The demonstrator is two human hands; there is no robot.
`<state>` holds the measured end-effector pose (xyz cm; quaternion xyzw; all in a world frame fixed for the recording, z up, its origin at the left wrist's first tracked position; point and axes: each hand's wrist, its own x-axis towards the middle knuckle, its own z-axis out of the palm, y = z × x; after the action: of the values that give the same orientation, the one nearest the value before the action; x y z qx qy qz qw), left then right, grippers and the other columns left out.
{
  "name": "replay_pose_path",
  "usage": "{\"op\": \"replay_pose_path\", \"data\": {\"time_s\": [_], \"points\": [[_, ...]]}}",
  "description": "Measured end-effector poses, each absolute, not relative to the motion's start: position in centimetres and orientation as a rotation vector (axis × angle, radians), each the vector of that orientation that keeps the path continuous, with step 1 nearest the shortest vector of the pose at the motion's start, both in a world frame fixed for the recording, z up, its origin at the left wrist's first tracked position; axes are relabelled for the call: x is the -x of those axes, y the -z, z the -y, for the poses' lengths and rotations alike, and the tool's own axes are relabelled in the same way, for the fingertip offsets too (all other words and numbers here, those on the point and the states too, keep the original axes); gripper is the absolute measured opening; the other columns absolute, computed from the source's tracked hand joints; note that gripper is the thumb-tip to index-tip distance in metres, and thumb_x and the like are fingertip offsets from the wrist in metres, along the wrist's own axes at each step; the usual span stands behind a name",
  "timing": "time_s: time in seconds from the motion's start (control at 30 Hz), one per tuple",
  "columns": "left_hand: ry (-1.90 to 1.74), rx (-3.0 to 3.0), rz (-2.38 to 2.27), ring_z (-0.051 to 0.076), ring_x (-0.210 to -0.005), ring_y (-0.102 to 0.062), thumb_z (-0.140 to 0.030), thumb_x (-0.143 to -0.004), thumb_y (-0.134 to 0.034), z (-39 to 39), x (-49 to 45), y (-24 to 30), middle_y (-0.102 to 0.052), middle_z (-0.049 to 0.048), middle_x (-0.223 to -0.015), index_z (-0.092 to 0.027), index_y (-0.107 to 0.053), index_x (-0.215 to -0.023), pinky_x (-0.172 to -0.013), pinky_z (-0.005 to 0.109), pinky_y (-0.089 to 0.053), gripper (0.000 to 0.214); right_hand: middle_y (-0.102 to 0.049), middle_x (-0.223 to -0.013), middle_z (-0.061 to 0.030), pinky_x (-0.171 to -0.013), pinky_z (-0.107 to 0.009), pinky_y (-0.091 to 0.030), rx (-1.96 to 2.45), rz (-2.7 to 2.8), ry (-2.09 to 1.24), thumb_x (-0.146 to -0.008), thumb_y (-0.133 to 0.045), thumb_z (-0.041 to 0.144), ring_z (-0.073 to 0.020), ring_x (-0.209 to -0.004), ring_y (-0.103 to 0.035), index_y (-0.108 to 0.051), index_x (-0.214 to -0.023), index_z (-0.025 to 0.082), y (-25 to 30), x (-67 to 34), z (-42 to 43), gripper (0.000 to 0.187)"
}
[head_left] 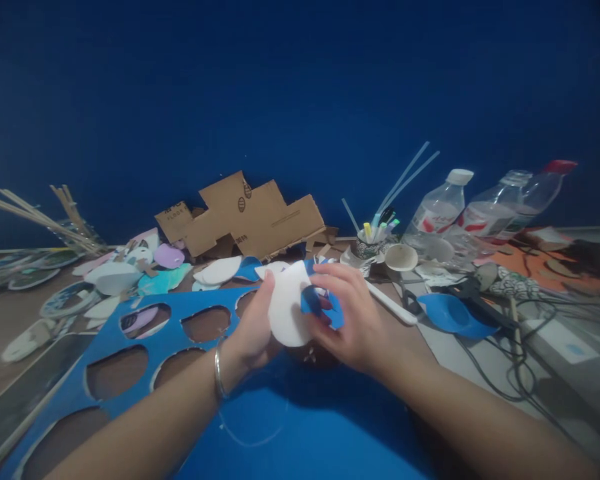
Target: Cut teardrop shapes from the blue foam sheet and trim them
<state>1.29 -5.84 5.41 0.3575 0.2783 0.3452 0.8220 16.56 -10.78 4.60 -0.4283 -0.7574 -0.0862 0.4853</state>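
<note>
My left hand (254,327), with a silver bangle at the wrist, grips a white rounded cut-out (286,310) by its left side, thumb at the upper edge. The fingers of my right hand (353,313) are curled at the cut-out's right side, around a small blue piece (311,300). Whether that blue piece is joined to the white one I cannot tell. Both hands are above a blue sheet (260,427) with several round holes cut in its left part. A faint circle outline shows on its uncut part.
Brown cardboard (260,220) leans against the blue wall. White, purple and teal scraps (167,255) lie at the left, near wooden sticks (73,213). A pen cup (370,247), plastic bottles (437,213), a blue scrap (447,312) and black cables (517,373) are at the right.
</note>
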Motion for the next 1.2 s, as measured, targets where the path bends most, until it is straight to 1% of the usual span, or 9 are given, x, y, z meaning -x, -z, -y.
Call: {"op": "replay_pose_path", "data": {"time_s": [0.07, 0.17, 0.3, 0.37, 0.63, 0.83, 1.0, 1.1, 1.2], "points": [[-0.734, -0.741, -0.589, 0.023, -0.078, -0.064, -0.058, -0.088, -0.029, 5.6, -1.2, -5.6, -0.068, 0.0115, -0.089, -0.013, -0.061, -0.110, -0.068, 0.033, -0.051, 0.059, -0.061, -0.101, -0.0134, -0.084, -0.043, -0.046, 1.016, 1.839, 0.237, -0.076, -0.060, 0.013, -0.0245, -0.099, -0.055, -0.058, -0.098, 0.015, -4.8, -16.8, 10.6, 0.023], [-0.730, -0.680, -0.574, 0.024, -0.081, -0.063, -0.059, -0.089, -0.026, 5.2, -1.2, -5.7, -0.067, 0.0128, -0.093, -0.011, -0.057, -0.116, -0.073, 0.036, -0.051, 0.063, -0.066, -0.088, -0.0083, -0.078, -0.040, -0.046, 0.992, 1.912, 0.289, -0.076, -0.060, 0.010, -0.0212, -0.087, -0.058, -0.062, -0.086, 0.016, -4.9, -17.4, 10.3, 0.012], [-0.738, -0.645, -0.638, 0.024, -0.085, -0.063, -0.057, -0.089, -0.026, 5.0, -1.2, -6.1, -0.065, 0.0152, -0.100, -0.009, -0.056, -0.117, -0.077, 0.037, -0.051, 0.063, -0.068, -0.089, -0.0054, -0.077, -0.038, -0.046, 0.960, 2.017, 0.286, -0.078, -0.061, 0.013, -0.0198, -0.086, -0.057, -0.064, -0.086, 0.016, -4.9, -18.3, 9.5, 0.009], [-0.726, -0.640, -0.656, 0.025, -0.084, -0.064, -0.055, -0.090, -0.025, 5.0, -1.2, -6.4, -0.066, 0.0158, -0.099, -0.008, -0.057, -0.115, -0.076, 0.037, -0.051, 0.062, -0.068, -0.088, -0.0047, -0.077, -0.036, -0.046, 0.929, 2.072, 0.260, -0.079, -0.061, 0.013, -0.0186, -0.085, -0.056, -0.065, -0.085, 0.017, -5.1, -18.8, 9.3, 0.008], [-0.676, -0.584, -0.665, 0.019, -0.066, -0.064, -0.046, -0.094, -0.023, 5.2, -1.3, -7.9, -0.067, 0.0116, -0.075, -0.007, -0.060, -0.101, -0.060, 0.027, -0.052, 0.054, -0.068, -0.089, -0.0070, -0.078, -0.035, -0.049, 0.787, 2.187, 0.249, -0.082, -0.059, 0.013, -0.0178, -0.085, -0.055, -0.065, -0.086, 0.014, -6.1, -19.4, 9.3, 0.007], [-0.635, -0.551, -0.619, 0.022, -0.073, -0.065, -0.044, -0.092, -0.034, 5.1, -1.2, -7.1, -0.068, 0.0103, -0.087, -0.012, -0.061, -0.102, -0.063, 0.034, -0.053, 0.043, -0.067, -0.084, -0.0062, -0.076, -0.035, -0.050, 0.772, 2.242, 0.292, -0.084, -0.056, 0.016, -0.0173, -0.082, -0.056, -0.064, -0.080, 0.015, -6.3, -19.4, 9.5, 0.009], [-0.598, -0.497, -0.620, 0.022, -0.071, -0.065, -0.040, -0.091, -0.039, 5.3, -1.4, -7.1, -0.067, 0.0095, -0.083, -0.012, -0.061, -0.094, -0.061, 0.035, -0.054, 0.036, -0.066, -0.080, -0.0050, -0.077, -0.035, -0.049, 0.769, 2.309, 0.340, -0.085, -0.055, 0.019, -0.0170, -0.080, -0.056, -0.062, -0.076, 0.015, -6.4, -19.4, 9.6, 0.012], [-0.612, -0.506, -0.655, 0.022, -0.071, -0.066, -0.038, -0.091, -0.041, 5.3, -1.5, -7.0, -0.067, 0.0099, -0.084, -0.011, -0.061, -0.094, -0.060, 0.035, -0.054, 0.034, -0.066, -0.080, -0.0050, -0.076, -0.035, -0.049, 0.770, 2.327, 0.349, -0.086, -0.053, 0.020, -0.0172, -0.081, -0.056, -0.061, -0.076, 0.016, -6.4, -19.3, 9.7, 0.014], [-0.583, -0.484, -0.673, 0.023, -0.071, -0.066, -0.041, -0.091, -0.039, 5.2, -1.3, -6.7, -0.067, 0.0086, -0.084, -0.014, -0.061, -0.096, -0.061, 0.038, -0.055, 0.036, -0.066, -0.081, -0.0051, -0.075, -0.035, -0.048, 0.777, 2.348, 0.356, -0.086, -0.053, 0.020, -0.0182, -0.083, -0.056, -0.061, -0.075, 0.017, -6.3, -19.3, 9.8, 0.014]]}}
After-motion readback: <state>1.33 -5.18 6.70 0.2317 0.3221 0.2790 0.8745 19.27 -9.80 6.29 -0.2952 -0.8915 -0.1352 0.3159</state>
